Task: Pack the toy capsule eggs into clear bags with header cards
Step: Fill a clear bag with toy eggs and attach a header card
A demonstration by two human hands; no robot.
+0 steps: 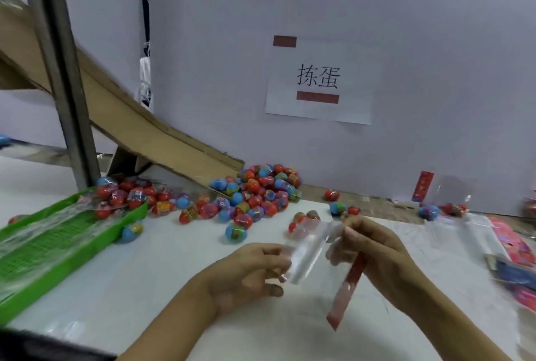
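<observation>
Clear bag (307, 253) pinched between both hands' fingers (275, 250), right hand (377, 247) gripping red header card (346, 292)

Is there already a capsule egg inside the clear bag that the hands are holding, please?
No: the clear bag held between the left hand and right hand looks flat and empty, and the eggs lie on the table.

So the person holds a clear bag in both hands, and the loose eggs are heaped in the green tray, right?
Not quite. The head view shows both hands, left and right, on the clear bag, but the loose eggs are heaped on the table, beside the green tray.
</observation>
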